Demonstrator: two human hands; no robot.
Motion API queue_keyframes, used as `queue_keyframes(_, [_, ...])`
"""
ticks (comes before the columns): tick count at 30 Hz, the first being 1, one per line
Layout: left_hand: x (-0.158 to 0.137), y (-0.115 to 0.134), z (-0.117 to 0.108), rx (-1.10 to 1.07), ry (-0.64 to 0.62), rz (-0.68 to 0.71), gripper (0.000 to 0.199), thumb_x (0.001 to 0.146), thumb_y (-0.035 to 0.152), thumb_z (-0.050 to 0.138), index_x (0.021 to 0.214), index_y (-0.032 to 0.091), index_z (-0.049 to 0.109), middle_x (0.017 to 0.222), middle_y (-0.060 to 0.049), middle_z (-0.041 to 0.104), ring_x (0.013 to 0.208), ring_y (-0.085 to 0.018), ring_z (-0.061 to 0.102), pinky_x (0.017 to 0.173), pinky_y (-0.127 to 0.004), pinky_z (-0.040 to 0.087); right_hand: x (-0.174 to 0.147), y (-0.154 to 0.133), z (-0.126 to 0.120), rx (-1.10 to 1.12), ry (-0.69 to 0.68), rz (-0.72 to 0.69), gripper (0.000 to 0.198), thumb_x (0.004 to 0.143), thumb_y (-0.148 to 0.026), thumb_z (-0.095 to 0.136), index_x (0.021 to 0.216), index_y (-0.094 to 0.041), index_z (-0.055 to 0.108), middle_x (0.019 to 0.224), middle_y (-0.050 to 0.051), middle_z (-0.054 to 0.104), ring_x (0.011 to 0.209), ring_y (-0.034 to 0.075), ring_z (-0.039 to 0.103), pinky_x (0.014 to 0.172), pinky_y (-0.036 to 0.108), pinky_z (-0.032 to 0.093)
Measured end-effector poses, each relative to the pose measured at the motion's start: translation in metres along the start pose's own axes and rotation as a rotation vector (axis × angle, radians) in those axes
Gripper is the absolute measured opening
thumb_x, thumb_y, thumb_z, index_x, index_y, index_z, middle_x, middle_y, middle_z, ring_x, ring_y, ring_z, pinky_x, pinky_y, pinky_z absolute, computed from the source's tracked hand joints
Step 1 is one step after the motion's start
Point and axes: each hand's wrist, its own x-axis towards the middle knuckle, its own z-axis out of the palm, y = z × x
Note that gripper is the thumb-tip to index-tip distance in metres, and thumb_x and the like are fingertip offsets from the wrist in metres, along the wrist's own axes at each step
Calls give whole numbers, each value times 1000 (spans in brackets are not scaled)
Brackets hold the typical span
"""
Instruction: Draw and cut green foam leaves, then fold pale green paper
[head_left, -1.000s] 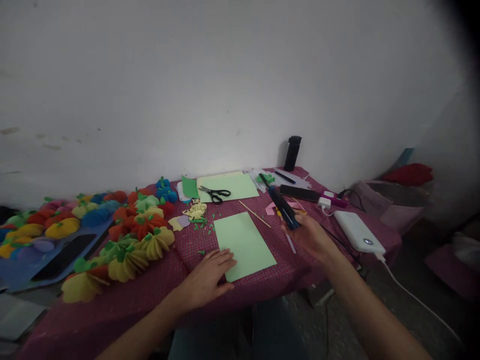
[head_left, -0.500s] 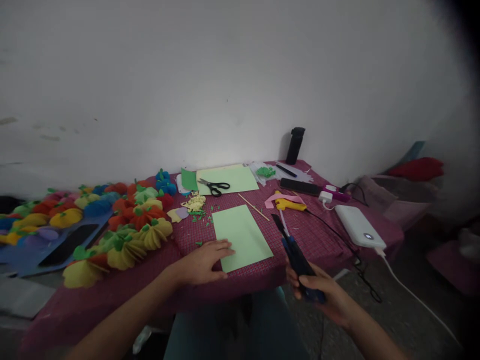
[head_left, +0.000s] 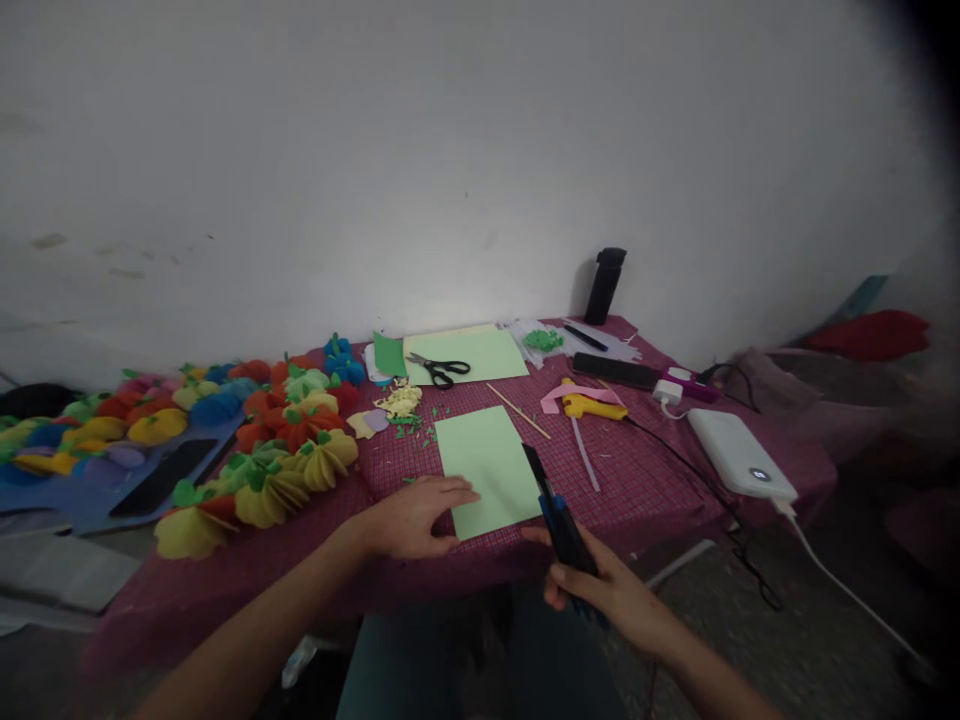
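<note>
A light green sheet of paper [head_left: 491, 465] lies flat near the table's front edge. My left hand [head_left: 420, 515] rests on its left side with the fingers stretched out, the fingertips over the paper. My right hand [head_left: 592, 590] is wrapped round a black and blue utility knife [head_left: 566, 535]. Its dark blade is extended and points up and forward, over the right edge of the sheet. Whether the blade touches the paper I cannot tell. Yellow paper scraps [head_left: 400, 400] and small green bits [head_left: 407, 427] lie beyond the sheet.
Black scissors [head_left: 442, 370] lie on more green paper [head_left: 487, 350]. To the right are a wooden stick [head_left: 517, 410], a yellow glue gun [head_left: 596, 405], its cord, and a white power bank [head_left: 739, 455]. Colourful paper pumpkins [head_left: 300, 430] crowd the left. A black bottle [head_left: 605, 287] stands at the back.
My right hand has brought the utility knife left, from beside the sheet to over its right edge. My left hand stays on the paper. The whole view has shifted slightly.
</note>
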Motion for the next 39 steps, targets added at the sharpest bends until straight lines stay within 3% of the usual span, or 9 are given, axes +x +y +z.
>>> queue_keyframes(8, [-2,-2,4,-2,1,-2,63,79,44,59,135,22,40,139,-10,41,127,-27,36,105,-41,25,9,-10,10,-53,-32,-20,48,82,-36,56,122,-12,44,76,5,65,67,16,60,64,30,46])
queue_keyframes(15, [1,-5,7,-3,47,50,55,80,36,58,132,20,44,135,-10,46,124,-26,41,104,-39,27,18,-6,13,-152,17,-53,39,83,-34,52,116,-15,46,72,1,61,62,15,59,62,29,46])
queue_keyframes(18, [3,-3,8,29,63,55,50,79,30,59,127,20,49,130,-9,51,120,-26,46,101,-38,30,22,-7,4,-366,151,-165,21,83,-31,51,99,-18,52,80,2,61,68,16,59,64,29,46])
queue_keyframes(21, [6,-2,11,70,87,39,39,79,25,58,118,21,55,125,-7,56,117,-24,49,99,-37,31,31,-12,-9,-663,291,-289,21,81,-27,54,99,-19,52,89,4,63,83,21,60,74,32,45])
queue_keyframes(27, [10,0,16,72,168,-9,25,87,28,50,110,22,60,117,-5,61,110,-21,54,95,-34,35,57,-18,-12,-1001,230,-290,37,71,-27,67,104,-18,53,100,9,61,93,25,58,80,34,42])
queue_keyframes(35, [8,5,9,-57,176,-38,31,93,31,40,118,24,55,115,-4,62,106,-21,54,95,-34,33,76,-21,4,-953,175,-254,18,78,-17,54,96,-21,53,79,2,62,71,18,58,62,24,36])
queue_keyframes(39, [4,-2,8,-178,214,-121,34,88,24,42,119,20,56,105,-4,65,90,-19,58,83,-28,40,83,-22,-1,-897,170,-256,14,77,-19,55,91,-21,53,76,0,60,68,17,55,60,24,33])
